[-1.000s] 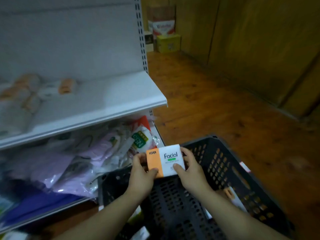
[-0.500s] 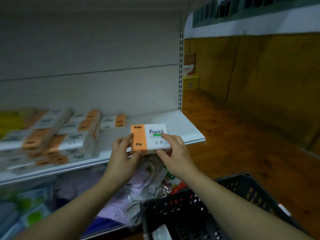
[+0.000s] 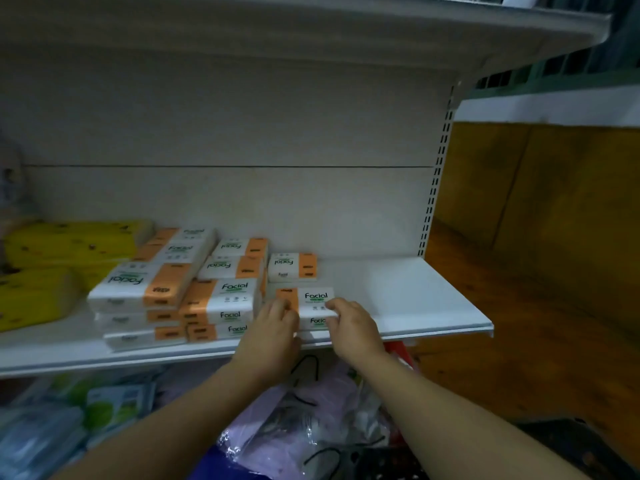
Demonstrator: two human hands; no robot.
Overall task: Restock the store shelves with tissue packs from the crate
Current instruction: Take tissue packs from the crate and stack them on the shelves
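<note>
White shelf (image 3: pixel 415 299) carries tissue packs (image 3: pixel 221 299); hands (image 3: pixel 273 327) (image 3: pixel 349 323) grip front pack (image 3: pixel 313 299)

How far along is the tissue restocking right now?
Done: stacks of Facial packs sit on the white shelf. In hand: the left hand and right hand hold one more Facial pack, set at the row's right end. Left: bare shelf beyond it; contents of the crate are hidden.

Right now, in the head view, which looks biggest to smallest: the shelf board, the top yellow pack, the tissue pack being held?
1. shelf board
2. top yellow pack
3. held tissue pack
The yellow pack is blurred, but it plainly looks larger than the held one.
</note>
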